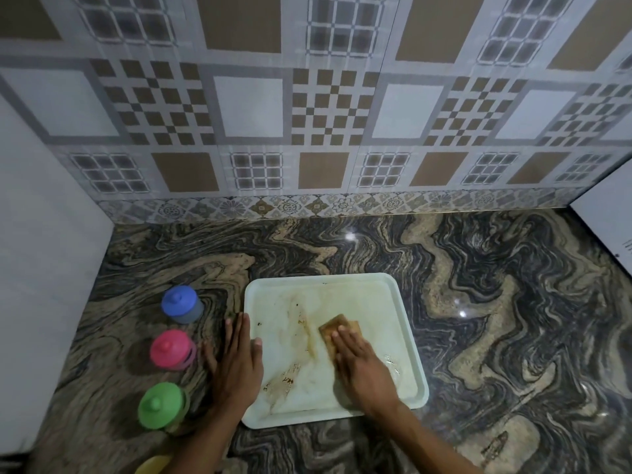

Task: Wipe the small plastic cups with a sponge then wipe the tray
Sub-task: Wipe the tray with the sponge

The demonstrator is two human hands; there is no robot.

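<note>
A pale tray (376, 292) smeared with brown streaks lies on the marbled counter. My right hand (364, 367) presses flat on a brown sponge (337, 328) near the tray's middle. My left hand (237, 360) rests flat, fingers spread, over the tray's left rim, its thumb on the tray. Three small lidded cups stand in a column to the left of the tray: blue (181, 304) farthest, pink (171, 348) in the middle, green (159, 407) nearest. A yellow lid (154, 465) peeks in at the bottom edge.
A patterned tiled wall (318, 114) rises behind the counter. A white panel (44, 268) stands at the left and a white appliance (612, 217) at the far right. Bare marbled counter (513, 319) stretches right of the tray.
</note>
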